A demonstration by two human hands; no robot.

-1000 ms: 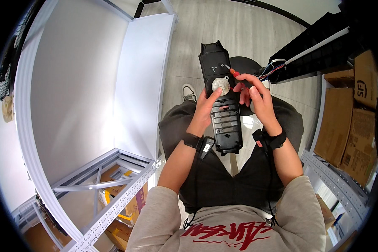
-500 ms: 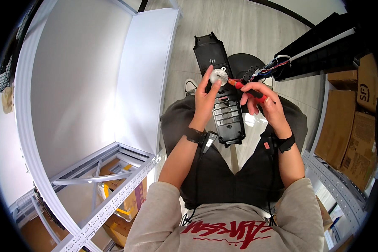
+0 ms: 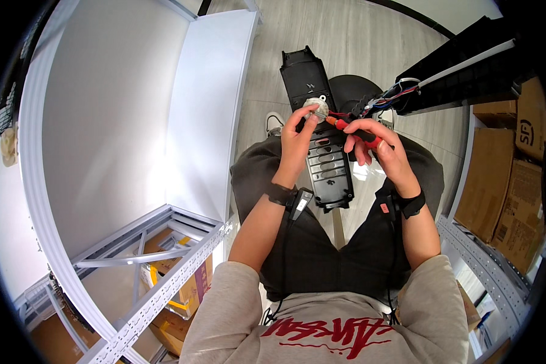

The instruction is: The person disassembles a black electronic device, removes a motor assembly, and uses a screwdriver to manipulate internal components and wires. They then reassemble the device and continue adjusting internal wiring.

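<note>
My left hand point(image 3: 297, 139) pinches a round, whitish part with a small ring-shaped tab point(image 3: 316, 104) between thumb and fingertips. A red-and-black screwdriver point(image 3: 365, 137) lies in my right hand point(image 3: 387, 148), its fingers wrapped around the handle. The tool's tip points left to the round part, beside my left thumb; whether it touches a screw is too small to tell. Beneath both hands a long black plastic panel point(image 3: 331, 192) with a row of slots stretches out from between my knees. Red wires point(image 3: 340, 114) run from near the round part toward a black connector block point(image 3: 359, 108).
A black stool seat point(image 3: 349, 86) stands behind the panel. To the right a long black housing point(image 3: 455, 85) trails coloured wires point(image 3: 403, 91). Cardboard boxes point(image 3: 485, 182) fill a right-hand shelf. White metal shelving point(image 3: 206, 91) borders my left side.
My left index finger has curled down onto the round part. The screwdriver and my right hand have shifted slightly left. The black panel has barely moved.
</note>
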